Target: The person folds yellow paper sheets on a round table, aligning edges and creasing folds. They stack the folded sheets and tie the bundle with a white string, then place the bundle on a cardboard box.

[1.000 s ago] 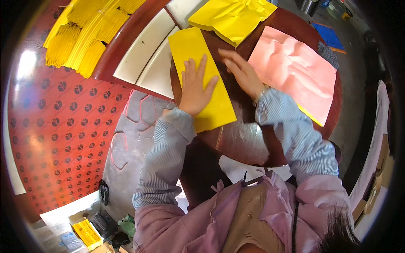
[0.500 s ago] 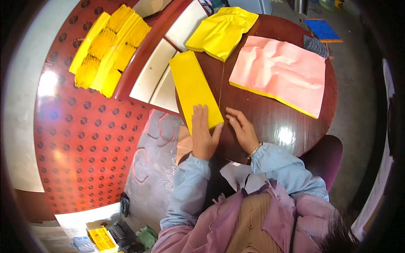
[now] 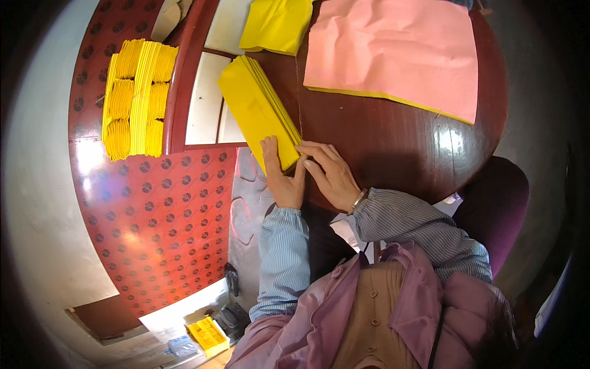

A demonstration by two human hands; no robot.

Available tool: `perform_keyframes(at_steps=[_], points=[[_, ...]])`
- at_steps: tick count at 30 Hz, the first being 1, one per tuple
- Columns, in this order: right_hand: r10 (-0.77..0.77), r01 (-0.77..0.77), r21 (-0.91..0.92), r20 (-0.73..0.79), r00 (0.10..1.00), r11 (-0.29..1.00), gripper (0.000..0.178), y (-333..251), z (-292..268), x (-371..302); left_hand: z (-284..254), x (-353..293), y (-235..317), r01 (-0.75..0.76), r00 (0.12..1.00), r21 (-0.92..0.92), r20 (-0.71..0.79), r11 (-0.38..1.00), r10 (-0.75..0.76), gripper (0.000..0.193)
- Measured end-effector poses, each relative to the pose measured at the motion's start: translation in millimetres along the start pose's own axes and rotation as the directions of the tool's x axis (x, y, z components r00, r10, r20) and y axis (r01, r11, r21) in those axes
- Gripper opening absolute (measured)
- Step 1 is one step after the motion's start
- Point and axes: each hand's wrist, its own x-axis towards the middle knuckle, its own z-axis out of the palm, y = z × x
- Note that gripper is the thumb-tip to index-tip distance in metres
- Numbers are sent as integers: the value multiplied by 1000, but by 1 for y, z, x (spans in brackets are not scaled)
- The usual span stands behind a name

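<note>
A long stack of folded yellow paper (image 3: 255, 101) lies tilted at the left edge of the round table, its layered edges showing along the right side. My left hand (image 3: 284, 181) grips the stack's near end, with fingers over the top face and the thumb at the near right corner. Close beside that thumb, my right hand (image 3: 333, 178) pinches at the right edge of the same stack. Its fingertips are bunched there, and what lies under them is partly hidden.
Large pink sheets (image 3: 393, 52) with yellow beneath cover the table's far right. A crumpled yellow sheet (image 3: 276, 27) lies at the far left of the brown table (image 3: 393, 150). Bundled yellow folded papers (image 3: 136, 98) sit on the red patterned surface (image 3: 166, 215). A purple seat (image 3: 498, 209) stands at right.
The view has shifted. My right hand has come in from beside the stack to its right edge, beside my left thumb. The stack has tilted, so its layered side now shows.
</note>
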Motion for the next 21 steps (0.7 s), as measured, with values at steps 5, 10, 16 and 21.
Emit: perform_keyframes(at_steps=[5,10,16,21], points=[[96,-86,145,-58,994,986,28,-1,4,3,1,-1,-6,43,999,-96,-11,994,-45,60],[142,-131,172,-54,988,976,23,3,5,0,0,-4,-12,114,993,-225,14,968,-114,57],[86,-77,132,-65,994,988,22,6,10,-2,-1,-4,-14,131,991,-258,58,957,-120,55],[86,-78,120,-62,994,990,25,7,10,-1,-4,-4,-13,127,990,-229,87,965,-110,57]])
